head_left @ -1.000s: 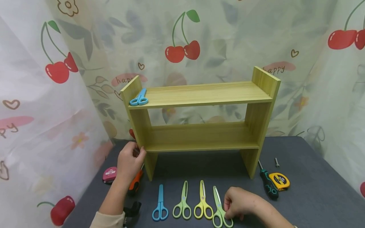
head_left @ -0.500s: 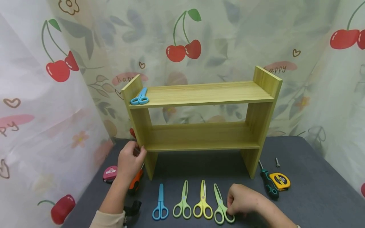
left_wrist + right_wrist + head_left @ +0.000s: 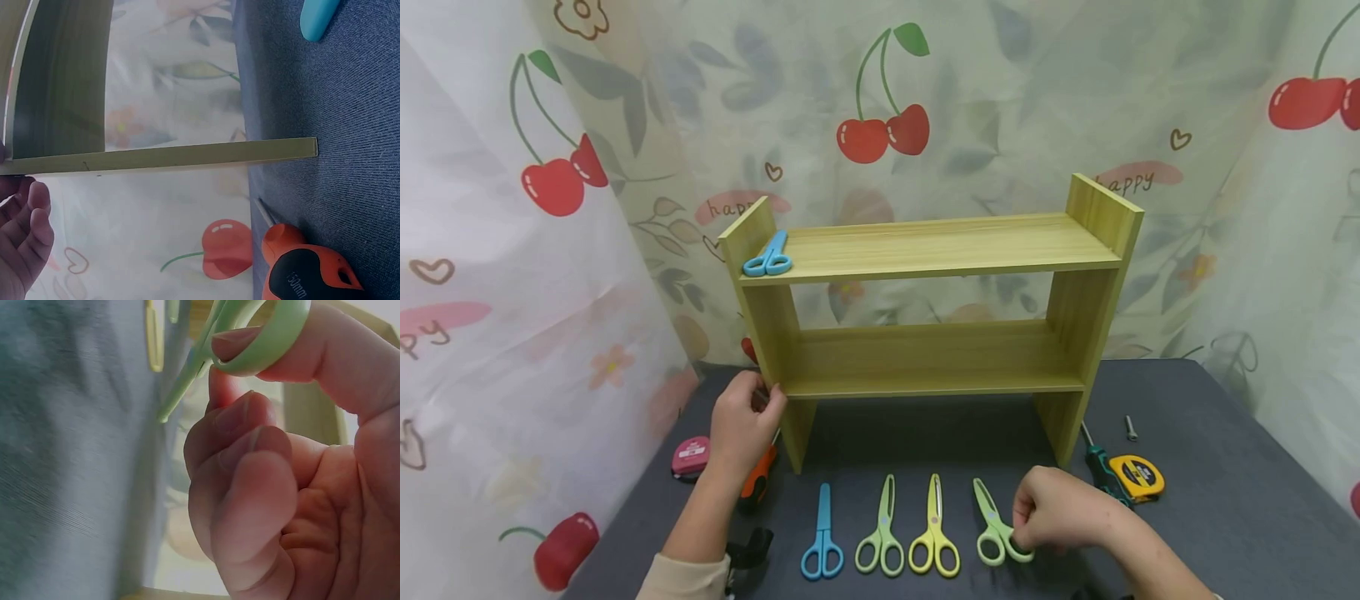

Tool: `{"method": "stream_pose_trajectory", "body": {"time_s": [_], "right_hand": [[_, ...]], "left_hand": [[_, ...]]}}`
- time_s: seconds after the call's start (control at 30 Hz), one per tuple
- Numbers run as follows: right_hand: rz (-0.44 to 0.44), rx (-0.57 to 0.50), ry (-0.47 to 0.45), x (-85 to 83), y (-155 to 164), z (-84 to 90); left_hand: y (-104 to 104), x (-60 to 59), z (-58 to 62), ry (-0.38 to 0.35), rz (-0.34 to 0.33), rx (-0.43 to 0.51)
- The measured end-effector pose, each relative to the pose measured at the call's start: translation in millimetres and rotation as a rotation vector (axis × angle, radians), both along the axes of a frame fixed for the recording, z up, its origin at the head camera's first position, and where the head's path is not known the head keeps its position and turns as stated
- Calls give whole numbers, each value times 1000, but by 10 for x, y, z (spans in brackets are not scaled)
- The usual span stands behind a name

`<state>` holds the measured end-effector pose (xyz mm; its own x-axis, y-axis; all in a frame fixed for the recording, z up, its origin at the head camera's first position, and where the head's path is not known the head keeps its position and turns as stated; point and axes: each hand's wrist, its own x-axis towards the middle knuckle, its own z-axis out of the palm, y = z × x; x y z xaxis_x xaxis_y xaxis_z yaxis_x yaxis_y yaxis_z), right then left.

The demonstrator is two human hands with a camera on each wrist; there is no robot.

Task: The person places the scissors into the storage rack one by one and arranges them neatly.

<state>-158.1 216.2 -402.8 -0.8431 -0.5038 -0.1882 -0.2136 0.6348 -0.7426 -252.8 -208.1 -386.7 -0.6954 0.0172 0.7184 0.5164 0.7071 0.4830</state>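
Observation:
My right hand (image 3: 1060,510) pinches a ring handle of the light-green scissors (image 3: 995,529) at the front right; in the right wrist view the thumb passes over the handle loop (image 3: 275,344). The blades point up and left. To their left lie yellow scissors (image 3: 935,521), another green pair (image 3: 886,525) and blue scissors (image 3: 823,529). My left hand (image 3: 741,421) holds the left side panel of the wooden shelf (image 3: 925,390), at the lower board's height, thumb on the front edge. Light-blue scissors (image 3: 767,258) rest on the top board's left end.
Left of the shelf are a pink tape measure (image 3: 690,457) and an orange screwdriver (image 3: 756,483). At the right stand a green-black screwdriver (image 3: 1101,471), a yellow tape measure (image 3: 1137,477) and a small bolt (image 3: 1130,428). A cherry-patterned curtain surrounds the grey table (image 3: 1217,500).
My right hand has moved right and away from me, carrying the green scissors away from the yellow pair. The left hand stays on the shelf panel.

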Motion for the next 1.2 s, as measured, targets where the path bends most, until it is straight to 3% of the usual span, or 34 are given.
{"method": "stream_pose_trajectory", "body": {"time_s": [0.37,0.6,0.7,0.97,1.2], "right_hand": [[-19,-59,17,122,164,350],[-67,-7,123,264,255,527],[-83,-9,122,315,299,594],[-73,-64,135,402,414,716],[-107,-69,235,513,514,788]], "left_hand": [[-4,-10,-4,31,2,1],[-10,-23,-21,43,2,-3],[-11,-30,-27,42,4,-3],[-9,-47,-50,58,10,-4],[-2,-45,-50,58,-1,2]]}}
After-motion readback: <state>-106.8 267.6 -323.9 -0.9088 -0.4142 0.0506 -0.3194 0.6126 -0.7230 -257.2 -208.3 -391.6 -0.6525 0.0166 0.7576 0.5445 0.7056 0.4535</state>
